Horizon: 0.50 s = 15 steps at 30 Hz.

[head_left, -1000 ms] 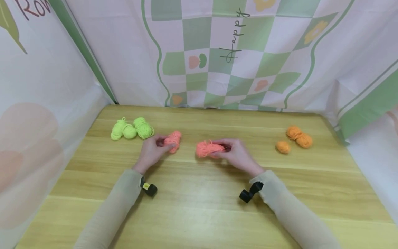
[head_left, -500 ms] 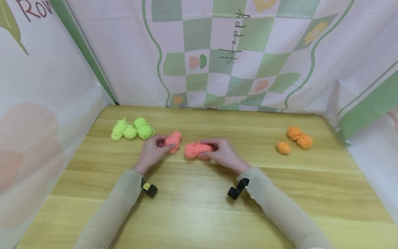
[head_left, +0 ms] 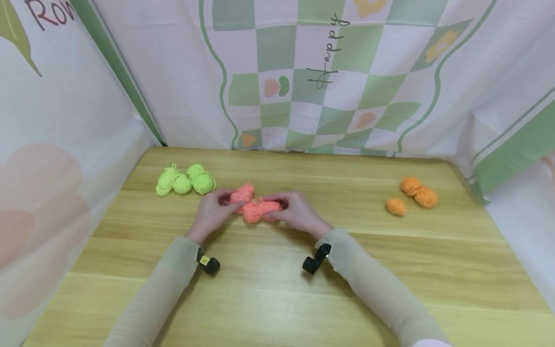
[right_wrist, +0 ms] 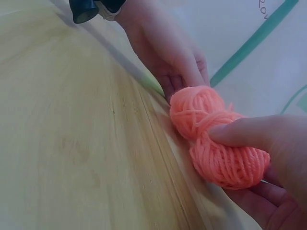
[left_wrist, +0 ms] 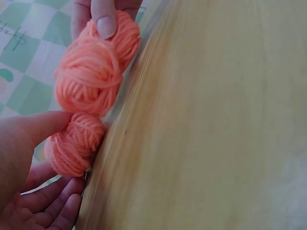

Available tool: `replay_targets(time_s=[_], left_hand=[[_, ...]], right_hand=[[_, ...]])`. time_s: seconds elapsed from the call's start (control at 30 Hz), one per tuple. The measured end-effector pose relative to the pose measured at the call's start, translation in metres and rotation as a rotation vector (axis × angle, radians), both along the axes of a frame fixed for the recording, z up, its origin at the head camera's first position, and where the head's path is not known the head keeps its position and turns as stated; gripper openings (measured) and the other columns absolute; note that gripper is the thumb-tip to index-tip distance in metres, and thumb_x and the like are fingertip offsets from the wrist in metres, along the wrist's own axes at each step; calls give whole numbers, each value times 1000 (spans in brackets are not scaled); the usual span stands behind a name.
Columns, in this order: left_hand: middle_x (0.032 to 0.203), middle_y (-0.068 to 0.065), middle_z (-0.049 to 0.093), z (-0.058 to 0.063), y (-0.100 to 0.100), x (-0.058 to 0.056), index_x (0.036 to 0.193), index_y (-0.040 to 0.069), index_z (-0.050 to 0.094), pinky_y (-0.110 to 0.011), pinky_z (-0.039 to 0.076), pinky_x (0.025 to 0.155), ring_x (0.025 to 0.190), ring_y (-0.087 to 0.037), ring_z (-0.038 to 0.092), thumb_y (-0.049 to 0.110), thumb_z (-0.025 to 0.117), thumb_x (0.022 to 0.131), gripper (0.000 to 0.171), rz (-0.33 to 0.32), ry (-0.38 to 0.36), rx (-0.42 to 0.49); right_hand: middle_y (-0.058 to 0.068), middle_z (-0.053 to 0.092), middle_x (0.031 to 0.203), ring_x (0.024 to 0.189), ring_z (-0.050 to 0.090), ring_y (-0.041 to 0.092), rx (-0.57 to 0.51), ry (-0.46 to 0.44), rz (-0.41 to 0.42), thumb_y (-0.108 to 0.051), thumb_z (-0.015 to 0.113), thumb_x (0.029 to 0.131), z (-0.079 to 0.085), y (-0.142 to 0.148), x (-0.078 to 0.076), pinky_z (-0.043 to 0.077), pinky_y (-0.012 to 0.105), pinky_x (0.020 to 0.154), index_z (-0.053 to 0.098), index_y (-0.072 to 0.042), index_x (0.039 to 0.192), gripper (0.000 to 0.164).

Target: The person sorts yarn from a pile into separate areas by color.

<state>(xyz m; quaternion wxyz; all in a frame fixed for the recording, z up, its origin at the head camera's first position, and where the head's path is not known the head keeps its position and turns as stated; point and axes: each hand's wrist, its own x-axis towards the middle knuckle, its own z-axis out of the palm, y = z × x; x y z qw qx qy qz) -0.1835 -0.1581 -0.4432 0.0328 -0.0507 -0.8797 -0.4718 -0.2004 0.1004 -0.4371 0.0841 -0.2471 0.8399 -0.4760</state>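
Note:
Two coral-pink yarn bundles meet a little left of the table's middle. My left hand (head_left: 212,212) grips the left yarn bundle (head_left: 244,192), thumb on its near side and fingers behind it. In the left wrist view that bundle (left_wrist: 76,146) sits between thumb and fingers. My right hand (head_left: 299,212) pinches the other yarn bundle (head_left: 257,210), whose far end overlaps the first. The right wrist view shows my thumb pressed across the waist of this bundle (right_wrist: 230,163), with fingers underneath.
Lime-green yarn bundles (head_left: 201,179) lie at the table's back left, just beyond my left hand. Orange yarn bundles (head_left: 418,192) and a small orange ball (head_left: 396,207) lie at the right. A printed curtain (head_left: 303,120) hangs along the table's back edge.
My right hand has moved left with its pink yarn bundle, from a gap away up against the other pink bundle. The left hand has stayed in place.

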Motion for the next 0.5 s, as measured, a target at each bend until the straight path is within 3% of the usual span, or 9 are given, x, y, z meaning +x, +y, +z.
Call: replay_targets(time_s=[0.5], left_hand=[[107,-15,71,0,0,1,125,-2,69,-40,55,85,94,-26,65,22,78,91,42,-34,24,7]], right_hand=[[4,70,122,101,63,17,-3,-34,-32,-16,86,83,-1,-13,-10,54,33,87,73,-11,125,44]])
